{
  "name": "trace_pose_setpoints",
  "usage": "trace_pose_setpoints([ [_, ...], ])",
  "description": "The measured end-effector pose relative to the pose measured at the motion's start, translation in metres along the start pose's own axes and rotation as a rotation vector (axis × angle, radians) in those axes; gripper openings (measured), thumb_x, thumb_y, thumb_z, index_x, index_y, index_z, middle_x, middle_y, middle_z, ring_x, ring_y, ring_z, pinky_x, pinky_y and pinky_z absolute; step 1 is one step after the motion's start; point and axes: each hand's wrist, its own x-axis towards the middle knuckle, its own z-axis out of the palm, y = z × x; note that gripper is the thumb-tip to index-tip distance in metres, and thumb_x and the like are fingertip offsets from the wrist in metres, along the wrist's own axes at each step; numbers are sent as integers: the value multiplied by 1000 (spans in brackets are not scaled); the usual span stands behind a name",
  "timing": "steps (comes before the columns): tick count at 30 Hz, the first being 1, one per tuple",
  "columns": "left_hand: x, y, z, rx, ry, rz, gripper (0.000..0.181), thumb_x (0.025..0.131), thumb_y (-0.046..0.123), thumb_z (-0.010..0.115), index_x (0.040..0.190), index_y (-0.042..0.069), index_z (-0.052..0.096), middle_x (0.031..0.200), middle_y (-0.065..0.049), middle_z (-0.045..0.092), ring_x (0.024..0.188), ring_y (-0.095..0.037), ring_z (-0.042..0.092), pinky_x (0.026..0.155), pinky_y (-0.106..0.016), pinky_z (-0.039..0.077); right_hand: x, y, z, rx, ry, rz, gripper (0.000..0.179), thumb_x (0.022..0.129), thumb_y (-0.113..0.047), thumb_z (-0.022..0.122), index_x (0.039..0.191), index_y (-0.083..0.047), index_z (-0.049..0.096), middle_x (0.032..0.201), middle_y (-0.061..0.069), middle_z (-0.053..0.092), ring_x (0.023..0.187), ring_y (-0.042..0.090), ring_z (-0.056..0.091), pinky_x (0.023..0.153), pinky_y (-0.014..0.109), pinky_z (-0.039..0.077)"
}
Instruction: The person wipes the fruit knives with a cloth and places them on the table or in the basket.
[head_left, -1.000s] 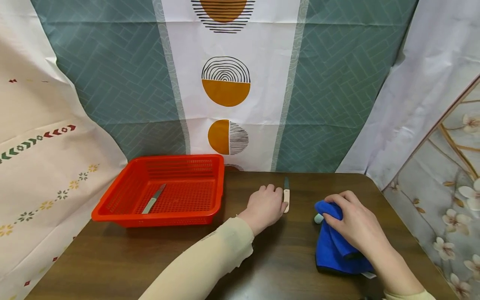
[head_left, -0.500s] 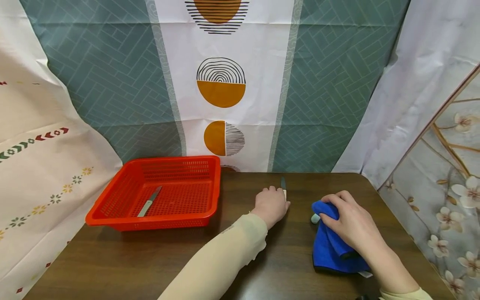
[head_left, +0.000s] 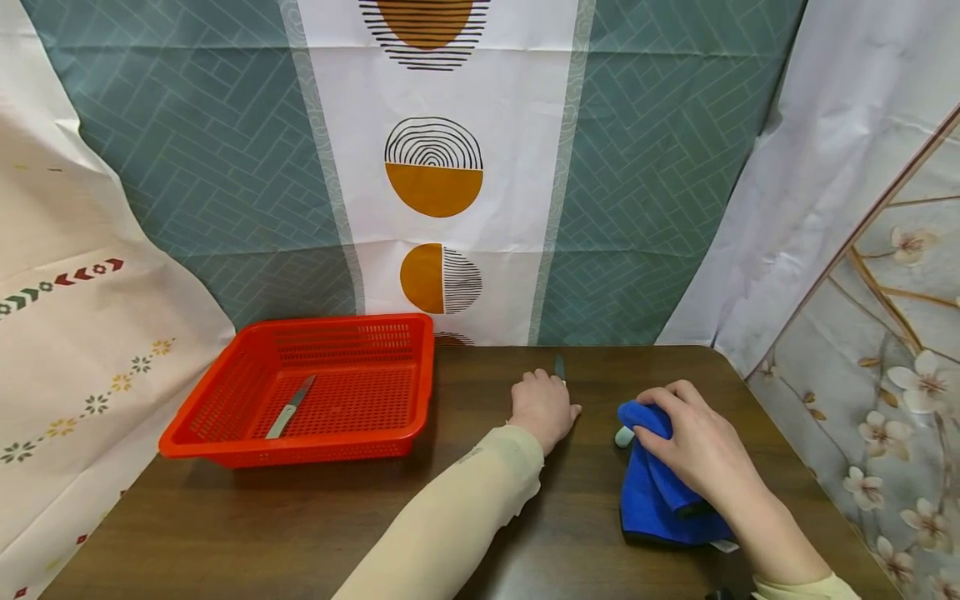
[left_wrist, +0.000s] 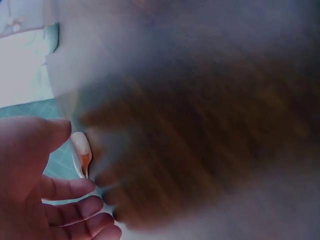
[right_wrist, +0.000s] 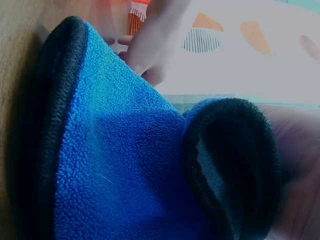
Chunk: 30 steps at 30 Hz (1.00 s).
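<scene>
My left hand point(head_left: 543, 408) reaches low over a small knife, with only its dark blade point(head_left: 559, 367) showing past the fingertips in the head view. In the left wrist view the knife's pale handle point(left_wrist: 80, 146) lies between the thumb and the index finger, and the fingers are loosely bent, not wrapped round it. On the right, my right hand point(head_left: 705, 446) grips a blue towel point(head_left: 660, 508) with a dark border. The rounded end of a pale green handle point(head_left: 624, 437) pokes out from the folded towel; the rest of that object is hidden.
A red plastic basket point(head_left: 420, 383) stands at the left of the brown table point(head_left: 480, 500). Inside it lies another knife point(head_left: 288, 410) with a pale handle. Patterned cloths hang behind and at both sides of the table.
The left hand has moved over the knife, covering the handle that showed beside it earlier. The right hand keeps its grip on the towel. The head view has shifted slightly.
</scene>
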Motion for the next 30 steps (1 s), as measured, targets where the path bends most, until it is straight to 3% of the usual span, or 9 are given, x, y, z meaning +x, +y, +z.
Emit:
trace_pose_setpoints([
  [4, 1, 0, 0, 29, 1, 9, 58, 107, 66, 59, 131, 15, 74, 114, -7, 67, 103, -23, 65, 74, -39, 57, -1, -2, 0, 1, 7, -3, 37, 94, -25, 88, 127, -15, 75, 123, 17, 62, 98, 37, 68, 82, 64, 58],
  [9, 2, 0, 0, 29, 0, 20, 37, 113, 44, 57, 125, 14, 74, 110, -8, 66, 97, -23, 63, 68, -38, 55, -1, -3, 0, 0, 14, -10, 36, 94, -23, 88, 126, -15, 75, 123, 17, 62, 98, 36, 68, 81, 63, 57],
  [14, 1, -2, 0, 8, -25, 15, 27, 110, 34, 63, 122, 12, 75, 105, -7, 68, 94, -21, 64, 66, -36, 56, -2, -2, -2, -3, -3, -5, 37, 94, -24, 88, 127, -14, 75, 123, 19, 62, 98, 37, 68, 81, 64, 57],
  [20, -4, -14, -5, -44, -88, -5, 25, 108, 33, 70, 119, 10, 70, 92, -7, 68, 83, -19, 70, 63, -35, 59, -2, -6, -1, 0, -9, -8, 37, 95, -25, 87, 128, -15, 75, 123, 18, 61, 98, 37, 68, 81, 63, 57],
  [27, -16, -27, -14, -119, -126, -8, 39, 108, 29, 70, 139, 8, 57, 85, -7, 72, 68, -19, 70, 62, -37, 61, 0, -12, 1, 2, -2, -15, 36, 95, -25, 87, 128, -15, 75, 124, 17, 61, 98, 36, 68, 81, 63, 57],
  [30, -24, -32, -18, -136, -138, -14, 39, 109, 33, 67, 137, 9, 55, 81, -7, 71, 64, -19, 68, 60, -38, 59, 1, -16, 2, 4, -1, -21, 35, 95, -24, 87, 127, -15, 75, 124, 16, 61, 100, 35, 68, 82, 62, 57],
])
